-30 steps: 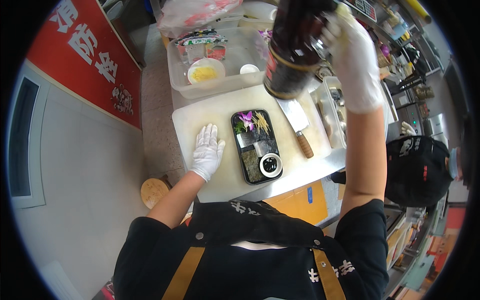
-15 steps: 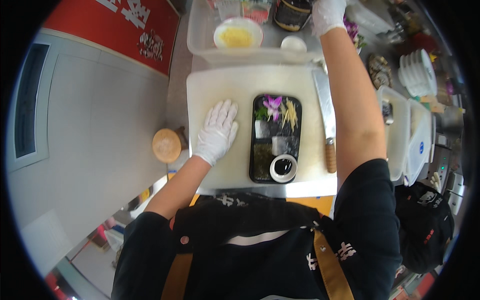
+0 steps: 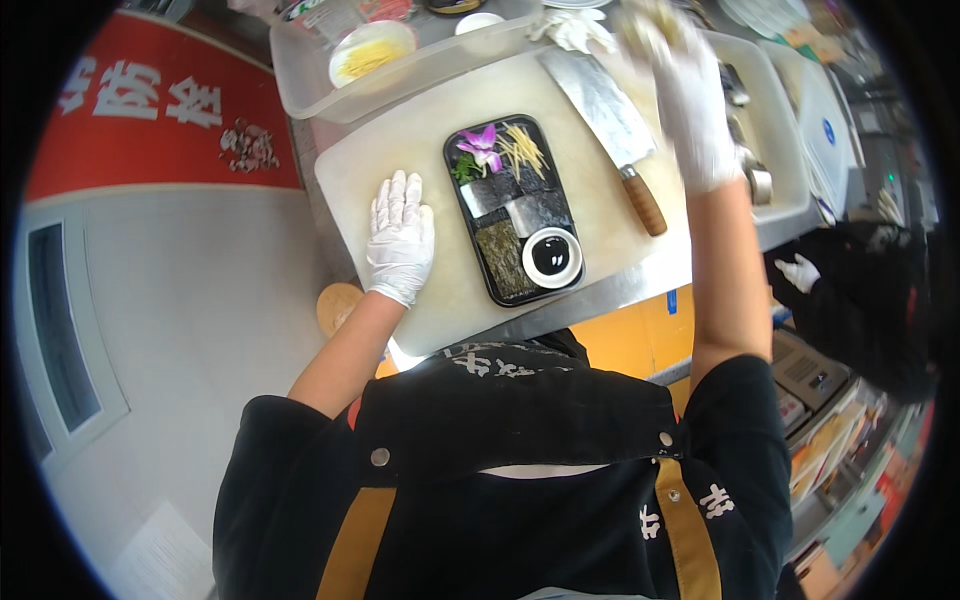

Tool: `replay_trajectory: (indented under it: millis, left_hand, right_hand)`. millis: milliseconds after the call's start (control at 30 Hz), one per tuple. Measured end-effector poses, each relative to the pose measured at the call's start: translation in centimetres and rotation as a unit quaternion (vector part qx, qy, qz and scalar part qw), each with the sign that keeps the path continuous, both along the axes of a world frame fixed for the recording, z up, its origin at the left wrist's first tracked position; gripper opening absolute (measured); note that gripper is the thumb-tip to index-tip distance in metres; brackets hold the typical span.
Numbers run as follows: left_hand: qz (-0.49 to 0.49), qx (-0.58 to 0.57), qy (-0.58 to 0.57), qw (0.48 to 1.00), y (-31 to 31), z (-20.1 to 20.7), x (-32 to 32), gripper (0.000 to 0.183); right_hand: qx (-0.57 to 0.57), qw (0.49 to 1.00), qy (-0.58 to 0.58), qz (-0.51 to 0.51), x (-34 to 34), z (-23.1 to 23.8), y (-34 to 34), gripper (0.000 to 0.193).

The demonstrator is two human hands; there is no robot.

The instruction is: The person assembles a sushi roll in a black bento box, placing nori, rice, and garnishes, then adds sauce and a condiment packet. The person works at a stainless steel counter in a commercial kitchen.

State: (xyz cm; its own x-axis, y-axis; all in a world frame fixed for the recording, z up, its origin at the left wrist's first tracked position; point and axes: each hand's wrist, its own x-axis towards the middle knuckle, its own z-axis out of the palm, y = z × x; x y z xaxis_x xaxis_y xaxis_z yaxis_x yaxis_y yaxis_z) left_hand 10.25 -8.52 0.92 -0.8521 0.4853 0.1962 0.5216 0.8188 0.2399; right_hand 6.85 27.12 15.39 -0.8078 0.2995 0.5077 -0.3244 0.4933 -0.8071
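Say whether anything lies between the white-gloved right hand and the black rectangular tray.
Seen from above, yes: the broad metal knife with a brown wooden handle lies between the right hand and the tray.

Smooth board (image 3: pixel 600 225), wooden handle (image 3: pixel 644 205), shiny metal blade (image 3: pixel 603 112)

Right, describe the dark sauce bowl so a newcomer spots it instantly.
On the white cutting board, find the black tray. The sauce bowl sits in its near right corner, beside the seaweed sheet. It alone is a white bowl holding glossy dark liquid.
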Motion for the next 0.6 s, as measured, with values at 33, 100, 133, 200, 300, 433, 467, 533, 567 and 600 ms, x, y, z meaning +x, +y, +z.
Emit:
replay_trajectory:
  millis: [33,100,133,200,300,433,467,533,567,600]
  left_hand:
    - [-0.004,0.004,0.004,1.000,-0.2,-0.3,0.0,0.047]
    - [-0.024,0.025,0.024,0.999,-0.8,-0.9,0.0,0.045]
    - [-0.015,0.117,-0.021,0.993,-0.9,-1.0,-0.3,0.044]
    - [-0.012,0.290,-0.091,0.953,-0.8,-0.8,-1.6,0.041]
    - [-0.113,0.352,-0.123,0.921,1.2,-0.1,-6.2,0.040]
    - [-0.081,0.323,-0.403,0.852,6.1,-1.4,-12.5,0.065]
    - [-0.099,0.298,-0.422,0.851,7.0,-2.1,-13.7,0.068]
    - [-0.102,0.208,-0.325,0.917,7.4,-4.3,-14.4,0.084]
    - [-0.116,0.216,-0.399,0.884,8.1,-5.0,-15.9,0.082]
    - [-0.131,0.236,-0.415,0.869,8.6,-6.0,-16.7,0.082]
  right_hand:
    - [-0.172,0.980,-0.100,-0.015,5.3,-0.8,-0.8,0.023]
    - [-0.232,0.940,-0.223,-0.111,14.1,-2.5,-3.8,0.016]
    - [-0.258,0.913,-0.284,-0.140,18.1,-3.3,-5.8,0.017]
    - [-0.290,0.871,-0.367,-0.150,23.8,-5.0,-10.3,0.019]
    - [-0.387,0.797,-0.450,-0.112,26.8,-7.9,-15.2,0.023]
    - [-0.471,0.800,-0.353,-0.119,25.1,-11.7,-18.4,0.020]
    - [-0.479,0.796,-0.346,-0.133,24.7,-12.3,-18.6,0.020]
    - [-0.501,0.794,-0.309,-0.155,24.2,-13.0,-19.1,0.019]
    - [-0.484,0.820,-0.280,-0.124,24.7,-12.9,-19.3,0.021]
    - [-0.462,0.824,-0.300,-0.133,24.7,-12.8,-19.3,0.025]
